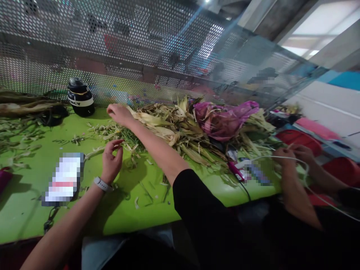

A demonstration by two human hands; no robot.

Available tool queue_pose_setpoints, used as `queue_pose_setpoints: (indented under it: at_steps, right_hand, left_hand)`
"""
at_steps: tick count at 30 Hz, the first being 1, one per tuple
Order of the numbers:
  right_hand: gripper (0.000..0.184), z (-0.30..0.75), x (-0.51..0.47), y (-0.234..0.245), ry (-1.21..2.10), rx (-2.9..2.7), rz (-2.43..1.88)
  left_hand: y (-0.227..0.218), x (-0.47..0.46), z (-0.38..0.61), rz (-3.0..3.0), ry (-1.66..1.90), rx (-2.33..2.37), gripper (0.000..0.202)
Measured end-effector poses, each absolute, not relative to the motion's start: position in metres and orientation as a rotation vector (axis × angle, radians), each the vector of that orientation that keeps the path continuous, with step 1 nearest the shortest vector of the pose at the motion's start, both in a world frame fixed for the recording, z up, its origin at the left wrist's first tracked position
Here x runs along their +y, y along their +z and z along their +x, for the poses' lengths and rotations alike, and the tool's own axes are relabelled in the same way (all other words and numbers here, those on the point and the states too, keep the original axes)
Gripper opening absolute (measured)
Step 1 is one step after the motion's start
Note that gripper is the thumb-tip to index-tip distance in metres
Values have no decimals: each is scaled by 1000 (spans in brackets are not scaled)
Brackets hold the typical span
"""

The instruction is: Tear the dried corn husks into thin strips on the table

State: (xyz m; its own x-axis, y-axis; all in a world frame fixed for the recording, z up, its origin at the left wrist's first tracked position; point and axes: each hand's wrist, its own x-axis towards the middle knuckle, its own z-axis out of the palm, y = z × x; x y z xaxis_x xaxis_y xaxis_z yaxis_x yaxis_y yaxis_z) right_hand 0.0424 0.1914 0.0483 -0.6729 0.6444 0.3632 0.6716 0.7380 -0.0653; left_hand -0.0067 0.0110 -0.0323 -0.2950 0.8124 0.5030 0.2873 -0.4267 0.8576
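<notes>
My left hand (111, 161), with a pale band on its wrist, hovers low over the green table. Its fingers are loosely bent, apart from the thumb, and nothing shows between them. A dried stem (95, 153) lies just beside it. My right hand (121, 114) reaches across to the left end of a heap of dried corn husks (160, 122). Its fingers are curled together, and whatever they may hold is hidden. Below that hand are thin green stalks (128, 138) and small pale plant pieces (105, 129).
A dark jar (80, 98) stands by the perforated metal screen (118, 48). A phone (64, 178) lies at left. On the husk heap sits a pink plastic bag (222, 120). Another person's hands (295, 153) are at right, near a white cable (306, 176).
</notes>
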Motion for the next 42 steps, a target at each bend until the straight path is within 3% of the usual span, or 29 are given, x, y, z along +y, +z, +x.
queue_pose_setpoints:
  at_steps: [4,9,16,22,24,27,31,39,42]
  right_hand:
    - [23,40,177,26,-168,-2923,-949]
    - [25,36,170,8,-188,-2889,-978]
    - [33,52,203,79,-68,-2154,-1092]
    - [33,102,186,117,36,-1883,-1065]
    - [32,124,157,111,162,-1865,-1102]
    - [15,151,101,88,377,-1987,-1151]
    - [12,170,38,49,639,-2108,-1147]
    - [31,177,10,8,407,-2213,-1189]
    - [25,180,9,5,434,-2252,-1298]
  left_hand:
    - [-33,8,-2,1653,1728,1365,20]
    - [-31,8,-3,1661,1732,1385,19]
    - [-31,10,-5,1564,1742,1359,18]
    - [-32,14,-8,1424,1763,1307,16]
    - [-25,11,-7,1366,1782,1266,19]
    - [-12,3,-3,1203,1757,1144,29]
    - [-3,-8,8,1145,1471,1101,39]
    - [-15,-7,17,1174,1312,1071,35]
    - [-20,-3,16,1251,1328,1088,32]
